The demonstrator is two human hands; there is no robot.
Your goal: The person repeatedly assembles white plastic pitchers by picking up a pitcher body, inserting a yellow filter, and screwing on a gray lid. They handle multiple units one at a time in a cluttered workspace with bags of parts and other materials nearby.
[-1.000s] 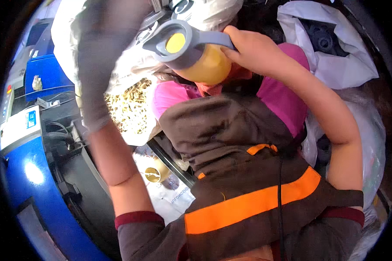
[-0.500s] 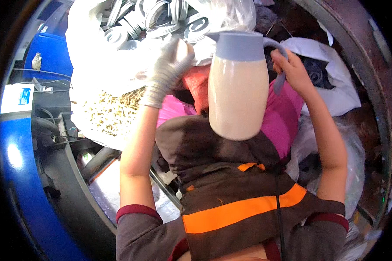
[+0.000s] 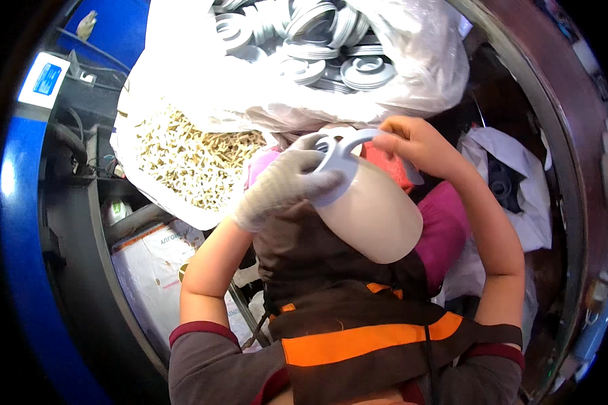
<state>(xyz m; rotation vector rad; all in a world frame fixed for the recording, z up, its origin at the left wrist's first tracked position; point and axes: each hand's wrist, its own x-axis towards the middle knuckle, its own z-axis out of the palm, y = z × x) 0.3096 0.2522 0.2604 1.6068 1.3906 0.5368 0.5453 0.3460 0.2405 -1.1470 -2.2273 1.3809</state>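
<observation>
A cream jug point(image 3: 371, 219) with a grey-blue collar and handle lies tilted above my lap, its mouth toward the upper left. My left hand point(image 3: 284, 183), in a pale knitted glove, grips the collar around the mouth. Bare fingers of my right hand point(image 3: 422, 147) close on the handle point(image 3: 358, 138) at its far end. Red cloth-like material point(image 3: 388, 165) shows behind the jug, partly hidden by it and my right hand.
Beyond my hands, a large white plastic bag point(image 3: 284, 104) holds many grey round lids point(image 3: 368, 71). Small beige pieces point(image 3: 189, 162) fill another bag at the left. Dark round parts point(image 3: 503, 185) sit in a white sack at right. Blue machinery point(image 3: 23, 223) borders the left.
The jug has gone from upright to tilted, with its mouth turned to the left. My left hand has moved down onto its collar; my right hand stays at the handle.
</observation>
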